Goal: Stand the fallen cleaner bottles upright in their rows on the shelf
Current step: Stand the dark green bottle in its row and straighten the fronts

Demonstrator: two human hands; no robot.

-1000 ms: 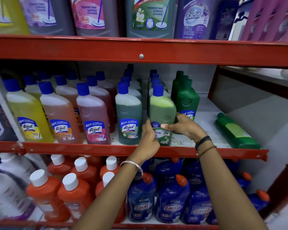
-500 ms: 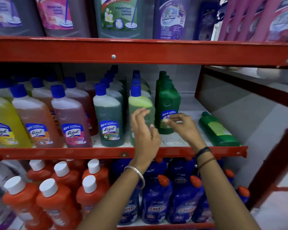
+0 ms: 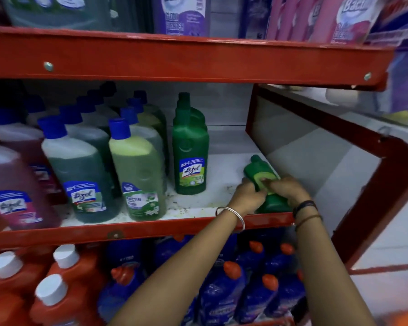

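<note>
A dark green cleaner bottle (image 3: 257, 169) lies on its side at the right end of the middle shelf (image 3: 205, 205), cap pointing away from me. My left hand (image 3: 246, 196) grips its left side and my right hand (image 3: 284, 190) grips its right side, so much of its body is hidden. To its left an upright dark green bottle (image 3: 190, 149) heads a short row. Further left stand rows of blue-capped bottles, with a light green bottle (image 3: 137, 170) and a grey-green bottle (image 3: 80, 175) at the front.
A red shelf beam (image 3: 174, 60) runs just overhead, with large bottles above it. Red side braces (image 3: 339, 128) close the shelf's right end. Below, orange bottles (image 3: 64, 274) with white caps and blue bottles (image 3: 224, 285) fill the lower shelf. Bare white shelf lies between the upright green bottle and the fallen one.
Both hands left the upright light green bottle and moved right, closing on the fallen dark green bottle. The view has swung right and closer to the shelf.
</note>
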